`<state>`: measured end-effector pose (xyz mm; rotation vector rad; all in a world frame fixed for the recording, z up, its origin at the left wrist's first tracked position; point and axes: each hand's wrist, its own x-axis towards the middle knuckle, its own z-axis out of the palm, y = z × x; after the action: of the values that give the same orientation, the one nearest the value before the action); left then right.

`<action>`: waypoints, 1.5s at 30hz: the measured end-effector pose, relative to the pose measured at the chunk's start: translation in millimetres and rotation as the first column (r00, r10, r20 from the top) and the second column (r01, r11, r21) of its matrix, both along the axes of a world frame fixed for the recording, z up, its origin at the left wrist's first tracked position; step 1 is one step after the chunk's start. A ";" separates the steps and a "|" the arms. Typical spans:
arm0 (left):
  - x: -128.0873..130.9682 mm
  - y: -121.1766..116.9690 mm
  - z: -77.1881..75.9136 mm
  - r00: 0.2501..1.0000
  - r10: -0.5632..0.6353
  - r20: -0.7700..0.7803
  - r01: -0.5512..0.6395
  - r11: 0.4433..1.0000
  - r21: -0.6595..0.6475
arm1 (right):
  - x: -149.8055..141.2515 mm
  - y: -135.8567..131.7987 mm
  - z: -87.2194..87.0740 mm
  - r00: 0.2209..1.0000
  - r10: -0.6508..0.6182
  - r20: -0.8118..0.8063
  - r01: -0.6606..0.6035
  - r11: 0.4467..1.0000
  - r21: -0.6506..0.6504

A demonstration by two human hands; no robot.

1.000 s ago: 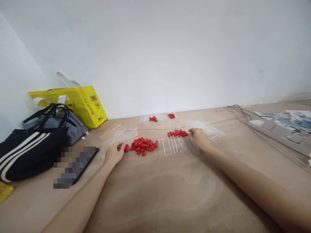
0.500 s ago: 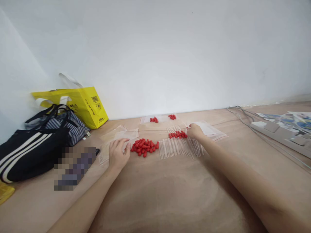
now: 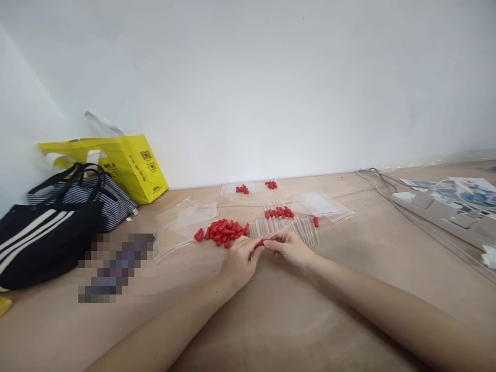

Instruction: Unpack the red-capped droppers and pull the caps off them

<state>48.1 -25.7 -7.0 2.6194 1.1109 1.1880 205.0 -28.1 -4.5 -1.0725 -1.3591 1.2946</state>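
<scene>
My left hand [image 3: 242, 258] is closed on a red rubber bulb [image 3: 260, 243], held just in front of the tubes. Against its end, the closed fingers of my right hand [image 3: 289, 248] pinch a thin clear dropper tube [image 3: 276, 235], mostly covered by the fingers. A pile of loose red bulbs [image 3: 220, 231] lies beyond my left hand. Behind my right hand spreads a row of clear tubes [image 3: 310, 231]. Farther back are several droppers with red bulbs [image 3: 279, 212] fitted. One red bulb [image 3: 316, 221] lies apart at the row's right end.
Clear zip bags lie at left [image 3: 186, 219] and right [image 3: 323, 204]; another bag [image 3: 228, 188] with red-bulbed droppers is near the wall. A yellow bag [image 3: 153, 181] and a black bag [image 3: 58, 248] stand left. A power strip [image 3: 426, 206] with cables is right.
Both hands have come together in front of the tubes. My left hand moved right from beside the pile and holds a bulb; my right hand came back from the finished droppers' right side.
</scene>
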 end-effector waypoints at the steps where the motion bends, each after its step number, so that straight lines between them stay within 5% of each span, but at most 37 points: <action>1: -3.9 1.2 -0.5 1.000 -0.001 -0.014 0.001 1.000 0.011 | 5.2 0.6 0.1 0.999 -0.033 0.016 0.032 0.999 0.030; 4: -15.7 3.8 -1.8 0.997 0.028 -0.074 -0.024 0.998 0.051 | 27.8 1.5 -0.5 0.974 -0.186 0.126 0.147 0.952 0.270; 6: -19.3 4.2 -2.2 0.992 0.040 -0.120 -0.031 0.996 0.078 | 41.0 -0.1 -2.0 0.909 -0.307 0.282 0.124 0.844 0.522; 8: -18.2 3.9 -2.2 0.988 0.037 -0.150 -0.022 0.994 0.105 | 46.7 -2.8 -4.5 0.803 -0.397 0.444 -0.040 0.708 0.705; 12: -10.7 3.4 -1.8 0.983 0.003 -0.182 0.026 0.987 0.161 | 36.3 -6.1 -11.4 0.646 -0.525 0.554 -0.311 0.481 0.820; 15: -10.3 2.9 -1.8 0.979 -0.029 -0.202 0.067 0.980 0.185 | 27.5 -5.6 -14.6 0.624 -0.560 0.545 -0.372 0.401 0.838; 22: -18.6 -3.2 2.3 0.978 -0.025 -0.207 0.070 0.975 0.210 | 28.3 -7.3 -11.3 0.649 -0.523 0.553 -0.427 0.350 0.833; 45: -20.9 -7.8 3.7 0.936 -0.037 -0.350 0.061 0.996 0.059 | 31.3 -9.2 -13.7 0.711 -0.483 0.511 -0.379 0.349 0.857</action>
<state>27.2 -33.5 -3.3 2.9731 1.0584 0.7809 236.4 -37.3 -18.2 -0.6854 -2.1935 -0.2858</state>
